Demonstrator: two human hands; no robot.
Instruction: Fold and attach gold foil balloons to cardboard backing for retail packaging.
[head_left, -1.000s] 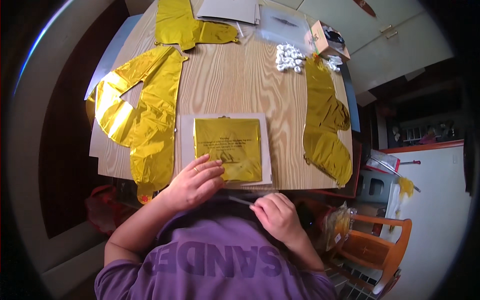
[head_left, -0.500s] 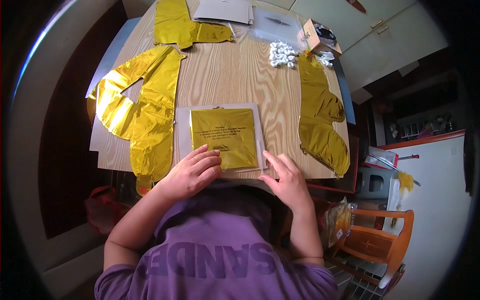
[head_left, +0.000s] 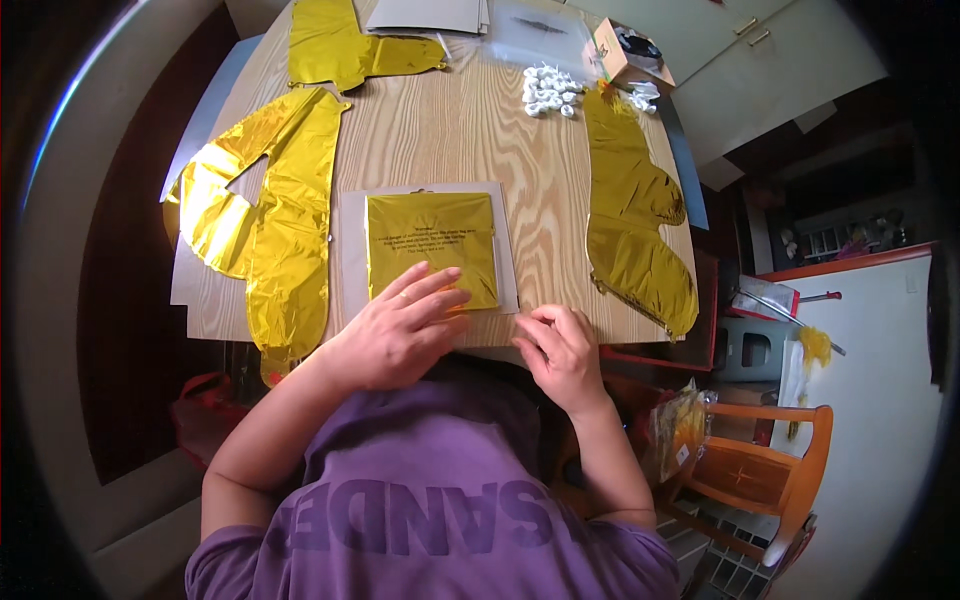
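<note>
A folded gold foil balloon (head_left: 430, 222) in a clear bag lies on a grey card (head_left: 353, 225) at the table's near edge. Dark print runs across its top. Over the packet's lower edge is my left hand (head_left: 405, 325), its fingers stretched out and slightly apart, a ring on one. Whether it touches the packet I cannot tell. At the card's lower right corner, my right hand (head_left: 558, 350) has its fingertips drawn together. Anything between them is too small to make out.
Flat gold foil balloons lie on the left (head_left: 290, 220), at the far left (head_left: 330, 45) and on the right (head_left: 635, 210). Small white coils (head_left: 550, 92), a clear plastic sheet (head_left: 535, 40), grey cards (head_left: 425, 14) and a box (head_left: 625, 55) occupy the far end. A wooden chair (head_left: 750, 470) stands right.
My right hand's fingers, apart before, are now drawn together at the packet's corner. The clear strip seen there no longer shows. My left hand has shifted right across the packet's lower edge.
</note>
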